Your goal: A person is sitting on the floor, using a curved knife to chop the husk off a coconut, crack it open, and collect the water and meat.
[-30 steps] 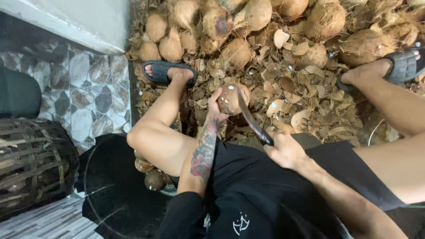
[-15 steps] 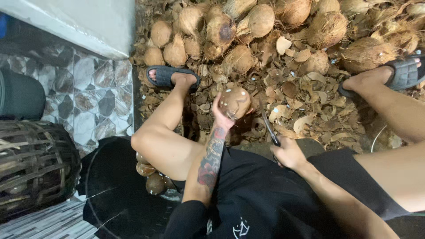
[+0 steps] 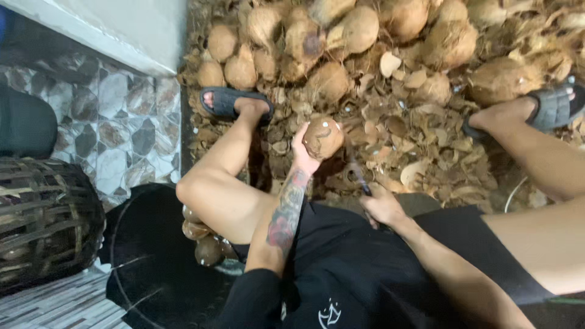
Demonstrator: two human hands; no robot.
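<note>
At centre frame my left hand (image 3: pixel 303 152) is clamped around a round brown husked coconut (image 3: pixel 323 138). Just lower right, my right hand (image 3: pixel 382 207) is closed on a dark-bladed knife (image 3: pixel 356 172), its blade beside the coconut above the husk-strewn floor (image 3: pixel 426 146).

A black top with long sleeves is worn, the left sleeve (image 3: pixel 253 301) pushed up above the elbow, and a small white emblem (image 3: pixel 329 315) is printed low on the chest. Black shorts (image 3: pixel 365 256) are worn below. The left forearm is marked by a tattoo (image 3: pixel 285 213) — red and dark tones. Dark grey slide sandals — left sandal (image 3: pixel 228 102), right sandal (image 3: pixel 551 108) — are worn on both feet.
</note>
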